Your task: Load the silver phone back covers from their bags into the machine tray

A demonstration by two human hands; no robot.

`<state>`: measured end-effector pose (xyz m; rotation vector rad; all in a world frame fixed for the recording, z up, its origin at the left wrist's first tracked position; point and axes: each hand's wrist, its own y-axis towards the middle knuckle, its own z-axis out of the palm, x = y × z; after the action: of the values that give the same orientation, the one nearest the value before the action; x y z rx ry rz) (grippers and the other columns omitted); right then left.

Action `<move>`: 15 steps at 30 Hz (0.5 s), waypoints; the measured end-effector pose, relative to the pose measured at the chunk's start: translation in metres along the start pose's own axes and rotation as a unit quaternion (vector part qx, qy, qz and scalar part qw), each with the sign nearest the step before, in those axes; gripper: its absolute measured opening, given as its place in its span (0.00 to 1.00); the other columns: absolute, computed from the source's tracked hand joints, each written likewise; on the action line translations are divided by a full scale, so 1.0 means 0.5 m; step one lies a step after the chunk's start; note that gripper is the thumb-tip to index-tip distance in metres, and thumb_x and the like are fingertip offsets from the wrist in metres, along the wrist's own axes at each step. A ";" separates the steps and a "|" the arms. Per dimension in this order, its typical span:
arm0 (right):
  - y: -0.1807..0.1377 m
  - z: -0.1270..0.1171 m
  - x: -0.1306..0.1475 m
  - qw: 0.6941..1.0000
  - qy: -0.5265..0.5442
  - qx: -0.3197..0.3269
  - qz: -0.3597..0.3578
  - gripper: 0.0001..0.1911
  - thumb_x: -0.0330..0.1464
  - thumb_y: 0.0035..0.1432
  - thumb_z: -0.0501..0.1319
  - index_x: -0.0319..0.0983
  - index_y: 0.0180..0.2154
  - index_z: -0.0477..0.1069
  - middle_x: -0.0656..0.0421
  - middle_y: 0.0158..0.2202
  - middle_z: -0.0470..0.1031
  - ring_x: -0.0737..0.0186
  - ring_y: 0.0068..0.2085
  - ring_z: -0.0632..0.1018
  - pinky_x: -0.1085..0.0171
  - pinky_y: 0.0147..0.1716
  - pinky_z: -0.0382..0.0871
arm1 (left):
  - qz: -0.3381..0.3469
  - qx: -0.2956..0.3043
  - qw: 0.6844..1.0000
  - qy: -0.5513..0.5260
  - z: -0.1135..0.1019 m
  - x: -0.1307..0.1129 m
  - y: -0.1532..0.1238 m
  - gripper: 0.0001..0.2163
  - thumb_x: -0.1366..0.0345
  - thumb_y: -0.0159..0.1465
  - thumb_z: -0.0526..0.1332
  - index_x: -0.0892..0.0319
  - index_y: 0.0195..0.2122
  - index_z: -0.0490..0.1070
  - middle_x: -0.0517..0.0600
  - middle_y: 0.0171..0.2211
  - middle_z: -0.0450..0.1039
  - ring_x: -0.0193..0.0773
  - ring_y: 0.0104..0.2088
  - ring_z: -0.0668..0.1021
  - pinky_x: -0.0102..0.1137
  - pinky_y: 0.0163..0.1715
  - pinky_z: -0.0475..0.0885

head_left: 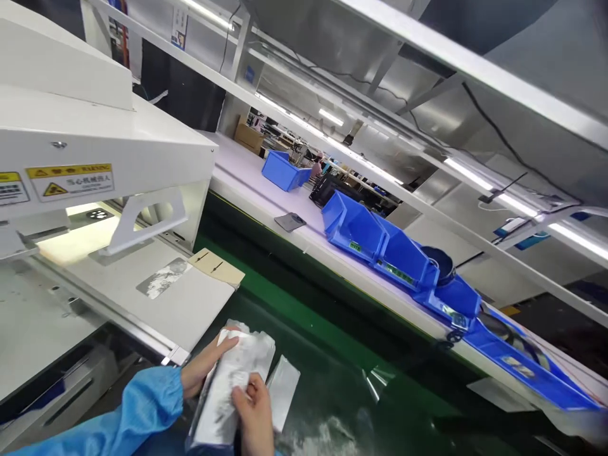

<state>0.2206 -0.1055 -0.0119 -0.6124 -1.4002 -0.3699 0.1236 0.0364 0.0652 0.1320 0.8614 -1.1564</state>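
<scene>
A stack of silvery-white flat packets (242, 358) is in front of me above the green conveyor belt. My left hand (204, 367) is closed around its left side, with the thumb on top. On its right side my right hand (256, 408) has curled fingers, with the thumb and forefinger pinching at the top packet. Glare and wrinkles hide what the packets are made of or hold. Just right of the stack, a pale flat piece (284, 387) lies on the belt. A silvery sheet (164, 277) rests on the machine's flat plate (190, 297) at left.
A white machine (109, 152) with warning labels stands at left. The green belt (332, 354) carries a clear film scrap (377, 383). Beyond it, a ledge (304, 244) holds a dark flat item (289, 221) and several blue bins (356, 228). A metal frame (304, 130) crosses overhead.
</scene>
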 end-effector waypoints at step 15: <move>0.045 0.068 0.246 0.938 -0.271 0.210 -0.056 0.19 0.48 0.58 0.61 0.38 0.36 0.73 0.58 0.30 0.74 0.64 0.31 0.73 0.68 0.29 0.66 | -0.114 0.162 0.980 -0.030 -0.072 0.053 -0.174 0.18 0.57 0.59 0.63 0.69 0.40 0.79 0.61 0.34 0.79 0.47 0.34 0.80 0.40 0.40 0.71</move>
<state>0.2252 -0.0537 0.1070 -0.2858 -1.9793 0.0262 0.0348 -0.0029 0.0517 0.2695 0.6408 -1.5056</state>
